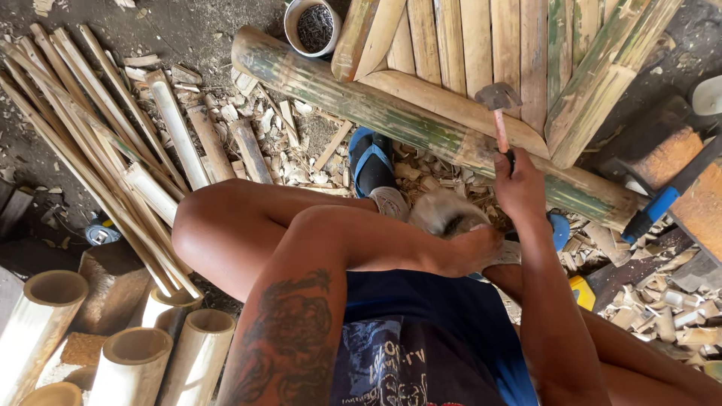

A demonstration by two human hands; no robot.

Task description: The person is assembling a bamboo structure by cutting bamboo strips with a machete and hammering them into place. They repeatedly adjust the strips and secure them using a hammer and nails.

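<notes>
Bamboo poles (421,124) and slats crowd the floor, leaving little room. Right hand (519,188) grips a hammer (498,113) above the big pole. Left hand (474,248) rests clenched by the knee, just beside.

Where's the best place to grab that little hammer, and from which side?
Grip the hammer low on its reddish handle, where the right hand already wraps it, coming from below, the person's side. The handle stands nearly upright in the picture with the metal head on top over the bamboo slats, so the lower end is free and gives swing.
</notes>
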